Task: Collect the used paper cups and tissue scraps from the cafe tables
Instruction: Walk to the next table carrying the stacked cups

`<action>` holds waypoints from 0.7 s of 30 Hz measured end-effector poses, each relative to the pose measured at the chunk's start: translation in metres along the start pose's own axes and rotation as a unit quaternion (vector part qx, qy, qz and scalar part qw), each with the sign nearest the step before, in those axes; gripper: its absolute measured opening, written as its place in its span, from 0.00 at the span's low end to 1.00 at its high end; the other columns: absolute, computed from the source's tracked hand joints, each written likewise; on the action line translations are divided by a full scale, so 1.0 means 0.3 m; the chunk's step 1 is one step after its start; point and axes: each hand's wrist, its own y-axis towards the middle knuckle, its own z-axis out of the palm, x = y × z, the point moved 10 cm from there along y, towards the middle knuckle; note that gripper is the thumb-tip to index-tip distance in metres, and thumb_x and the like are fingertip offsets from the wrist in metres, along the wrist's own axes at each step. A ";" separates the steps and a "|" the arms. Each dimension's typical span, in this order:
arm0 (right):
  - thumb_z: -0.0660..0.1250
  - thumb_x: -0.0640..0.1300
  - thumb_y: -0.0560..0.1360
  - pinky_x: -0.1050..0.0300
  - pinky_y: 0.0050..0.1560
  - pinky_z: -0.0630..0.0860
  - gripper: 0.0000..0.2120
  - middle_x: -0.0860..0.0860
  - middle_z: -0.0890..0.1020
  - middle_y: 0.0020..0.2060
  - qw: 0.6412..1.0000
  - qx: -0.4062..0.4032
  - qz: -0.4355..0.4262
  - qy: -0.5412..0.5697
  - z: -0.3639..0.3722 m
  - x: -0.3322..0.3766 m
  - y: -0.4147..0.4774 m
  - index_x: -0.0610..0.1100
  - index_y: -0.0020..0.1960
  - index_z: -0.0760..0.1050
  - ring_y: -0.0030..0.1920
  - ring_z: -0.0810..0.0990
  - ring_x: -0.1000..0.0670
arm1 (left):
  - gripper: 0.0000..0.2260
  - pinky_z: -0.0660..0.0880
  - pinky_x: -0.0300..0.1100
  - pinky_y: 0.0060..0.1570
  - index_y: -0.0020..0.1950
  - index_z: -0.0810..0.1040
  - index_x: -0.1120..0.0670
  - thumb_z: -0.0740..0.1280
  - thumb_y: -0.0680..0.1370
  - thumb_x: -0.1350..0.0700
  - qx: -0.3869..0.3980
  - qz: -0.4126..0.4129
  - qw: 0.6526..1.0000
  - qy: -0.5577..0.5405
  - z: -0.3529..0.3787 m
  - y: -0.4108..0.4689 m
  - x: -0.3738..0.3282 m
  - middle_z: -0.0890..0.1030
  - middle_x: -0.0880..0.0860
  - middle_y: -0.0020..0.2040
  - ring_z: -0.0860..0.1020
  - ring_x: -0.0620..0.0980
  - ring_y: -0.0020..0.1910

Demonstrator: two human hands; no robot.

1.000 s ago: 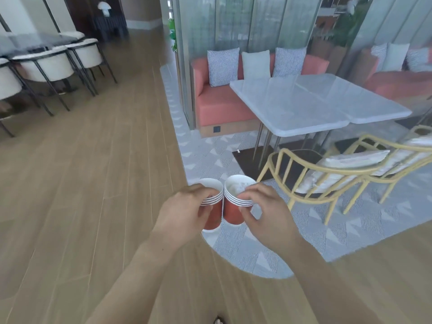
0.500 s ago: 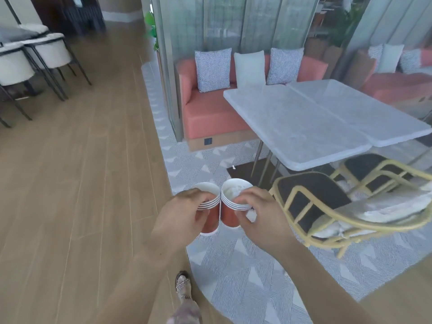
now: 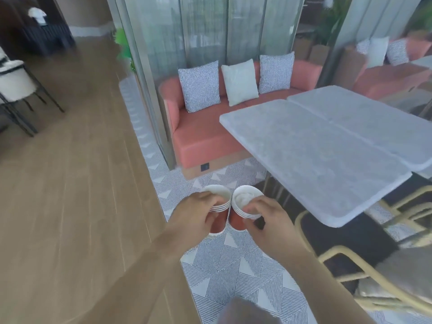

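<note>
Your left hand (image 3: 197, 212) grips the left stack of cups (image 3: 219, 222), several red paper cups with white rims nested one inside another. Your fingers (image 3: 210, 199) curl over the near side of the rims and your thumb lies lower, against the red wall. Your right hand (image 3: 268, 222) grips the right stack of cups (image 3: 237, 220) in the same way, with your fingertips hooked over its rim. A crumpled white tissue (image 3: 245, 196) sits inside the top cup of that stack.

You hold both stacks upright in the air, in front of you and above the patterned rug (image 3: 233, 265). Their rims touch, or very nearly touch, side by side. The top cup of the left stack shows only a white inside, and I cannot tell whether anything lies in it.

To your right, and a little farther off, is a white marble table (image 3: 315, 160), with a second table (image 3: 364, 118) butted against its far edge. A coral sofa (image 3: 205, 136) stands behind them against the glass wall, with three cushions leaning on its back: a checked cushion (image 3: 199, 86), a plain white cushion (image 3: 239, 81) and another checked cushion (image 3: 275, 72).

A cane chair (image 3: 346, 260) with a dark seat stands near your right forearm, tucked partly under the near table. Wooden floor (image 3: 70, 183) runs along your left side. At the far left edge there is a white chair (image 3: 14, 84) on thin black legs.
</note>
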 end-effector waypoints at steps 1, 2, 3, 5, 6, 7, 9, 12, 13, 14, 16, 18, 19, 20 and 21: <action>0.70 0.39 0.70 0.66 0.48 0.70 0.06 0.53 0.79 0.48 1.000 -0.006 0.002 0.002 0.011 -0.023 0.055 0.44 0.47 0.78 0.51 0.76 0.53 | 0.13 0.70 0.40 0.51 0.57 0.76 0.46 0.65 0.74 0.58 0.001 0.004 1.000 0.012 0.009 0.062 0.032 0.80 0.45 0.55 0.77 0.49 0.54; 0.70 0.39 0.70 0.63 0.47 0.72 0.06 0.53 0.80 0.47 1.000 -0.013 0.004 0.002 0.021 -0.049 0.110 0.43 0.46 0.78 0.51 0.76 0.52 | 0.13 0.68 0.39 0.51 0.58 0.76 0.47 0.65 0.75 0.57 0.004 0.009 1.000 0.021 0.022 0.127 0.061 0.80 0.45 0.56 0.76 0.49 0.56; 0.70 0.38 0.70 0.61 0.46 0.73 0.05 0.52 0.80 0.47 1.000 -0.020 0.007 0.000 0.031 -0.079 0.167 0.43 0.46 0.78 0.50 0.76 0.51 | 0.13 0.68 0.39 0.52 0.59 0.76 0.47 0.64 0.75 0.57 0.008 0.014 1.000 0.026 0.037 0.194 0.084 0.79 0.45 0.56 0.75 0.49 0.57; 0.71 0.38 0.69 0.62 0.43 0.73 0.06 0.53 0.80 0.45 0.999 -0.037 0.017 -0.004 0.044 -0.154 0.278 0.44 0.45 0.77 0.47 0.76 0.51 | 0.13 0.69 0.41 0.54 0.59 0.75 0.47 0.64 0.76 0.57 0.016 0.033 0.999 0.029 0.069 0.336 0.111 0.79 0.45 0.57 0.75 0.50 0.57; 0.71 0.37 0.68 0.64 0.42 0.72 0.06 0.54 0.79 0.44 0.999 -0.046 0.022 -0.006 0.046 -0.199 0.333 0.44 0.44 0.77 0.46 0.76 0.52 | 0.13 0.69 0.42 0.54 0.59 0.76 0.48 0.64 0.75 0.57 0.019 0.044 0.998 0.027 0.088 0.412 0.116 0.79 0.46 0.57 0.75 0.50 0.57; 0.71 0.38 0.68 0.68 0.41 0.70 0.07 0.54 0.79 0.44 0.998 -0.056 0.027 -0.009 0.045 -0.248 0.388 0.45 0.43 0.76 0.44 0.75 0.53 | 0.13 0.70 0.42 0.53 0.59 0.76 0.48 0.64 0.75 0.57 0.021 0.056 0.998 0.026 0.110 0.490 0.119 0.79 0.46 0.56 0.76 0.50 0.57; 0.72 0.38 0.67 0.73 0.40 0.65 0.08 0.56 0.78 0.43 0.996 -0.077 0.046 -0.019 0.035 -0.355 0.500 0.46 0.43 0.76 0.43 0.73 0.55 | 0.13 0.69 0.41 0.53 0.59 0.76 0.48 0.64 0.75 0.57 0.028 0.079 0.996 0.025 0.162 0.657 0.128 0.80 0.46 0.56 0.75 0.50 0.57; 0.70 0.40 0.67 0.73 0.41 0.62 0.07 0.60 0.76 0.43 0.990 -0.119 0.077 -0.023 -0.012 -0.523 0.673 0.48 0.44 0.76 0.44 0.73 0.54 | 0.12 0.68 0.41 0.54 0.57 0.76 0.48 0.64 0.75 0.58 0.052 0.094 0.994 0.005 0.255 0.928 0.143 0.79 0.46 0.56 0.74 0.49 0.57; 0.69 0.41 0.67 0.72 0.42 0.63 0.07 0.59 0.77 0.44 0.988 -0.131 0.083 -0.025 -0.031 -0.576 0.733 0.48 0.45 0.77 0.45 0.73 0.54 | 0.12 0.69 0.41 0.55 0.57 0.76 0.48 0.64 0.75 0.58 0.062 0.095 0.994 0.000 0.286 1.021 0.147 0.79 0.46 0.56 0.74 0.49 0.57; 0.68 0.40 0.67 0.70 0.44 0.64 0.08 0.58 0.78 0.45 0.986 -0.138 0.088 -0.027 -0.047 -0.628 0.793 0.48 0.45 0.77 0.46 0.74 0.52 | 0.11 0.70 0.43 0.56 0.56 0.76 0.49 0.64 0.75 0.59 0.072 0.096 0.993 -0.003 0.317 1.111 0.151 0.79 0.46 0.56 0.74 0.50 0.58; 0.71 0.37 0.66 0.63 0.45 0.68 0.10 0.53 0.81 0.47 0.983 -0.143 0.109 -0.040 -0.066 -0.736 0.903 0.47 0.45 0.78 0.47 0.77 0.47 | 0.09 0.71 0.46 0.55 0.54 0.75 0.50 0.64 0.75 0.60 0.096 0.102 0.990 -0.006 0.378 1.273 0.157 0.79 0.48 0.55 0.74 0.51 0.57; 0.73 0.36 0.65 0.59 0.45 0.70 0.11 0.50 0.81 0.47 0.981 -0.141 0.126 -0.050 -0.072 -0.829 0.997 0.46 0.45 0.79 0.47 0.78 0.44 | 0.08 0.72 0.47 0.52 0.52 0.74 0.51 0.65 0.75 0.60 0.110 0.105 0.988 -0.003 0.430 1.405 0.173 0.79 0.48 0.53 0.75 0.51 0.55; 0.73 0.36 0.66 0.58 0.45 0.72 0.10 0.50 0.81 0.48 0.981 -0.135 0.135 -0.047 -0.069 -0.873 1.039 0.47 0.45 0.80 0.47 0.78 0.44 | 0.07 0.72 0.46 0.52 0.51 0.74 0.50 0.65 0.75 0.60 0.115 0.107 0.988 -0.004 0.455 1.463 0.185 0.79 0.48 0.52 0.74 0.51 0.55; 0.72 0.37 0.67 0.56 0.45 0.74 0.10 0.51 0.81 0.48 0.981 -0.126 0.142 -0.047 -0.063 -0.914 1.078 0.47 0.46 0.80 0.48 0.78 0.45 | 0.07 0.72 0.45 0.51 0.52 0.74 0.50 0.65 0.75 0.59 0.122 0.108 0.987 -0.004 0.483 1.513 0.197 0.79 0.47 0.52 0.74 0.50 0.55; 0.71 0.38 0.68 0.55 0.44 0.75 0.09 0.51 0.81 0.48 0.981 -0.117 0.146 -0.052 -0.053 -0.953 1.115 0.47 0.46 0.79 0.48 0.77 0.45 | 0.08 0.72 0.44 0.50 0.52 0.75 0.49 0.65 0.75 0.59 0.130 0.109 0.985 -0.001 0.513 1.560 0.210 0.79 0.47 0.53 0.74 0.49 0.55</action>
